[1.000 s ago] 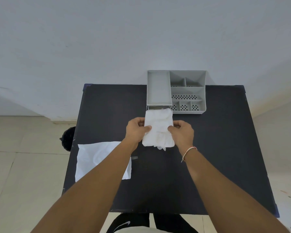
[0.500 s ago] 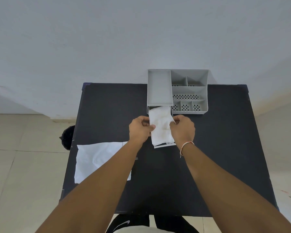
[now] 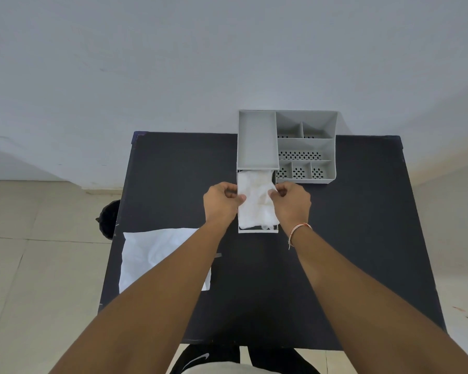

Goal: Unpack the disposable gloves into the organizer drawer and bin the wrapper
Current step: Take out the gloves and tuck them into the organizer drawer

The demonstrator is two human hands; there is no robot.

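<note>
A stack of white disposable gloves [image 3: 256, 203] lies in the pulled-out drawer [image 3: 257, 231] of the grey organizer [image 3: 305, 147] at the table's far side. My left hand [image 3: 222, 202] pinches the stack's left edge and my right hand [image 3: 291, 202] pinches its right edge, both over the drawer. The empty white wrapper [image 3: 152, 255] lies flat on the black table [image 3: 349, 238] at the near left, partly hidden by my left forearm.
A black bin [image 3: 108, 218] stands on the tiled floor just left of the table. The organizer has several open compartments on its right half. A white wall rises right behind the table.
Both hands carried the glove stack forward from above the table and lowered it into the open drawer, where it now lies flatter and narrower.
</note>
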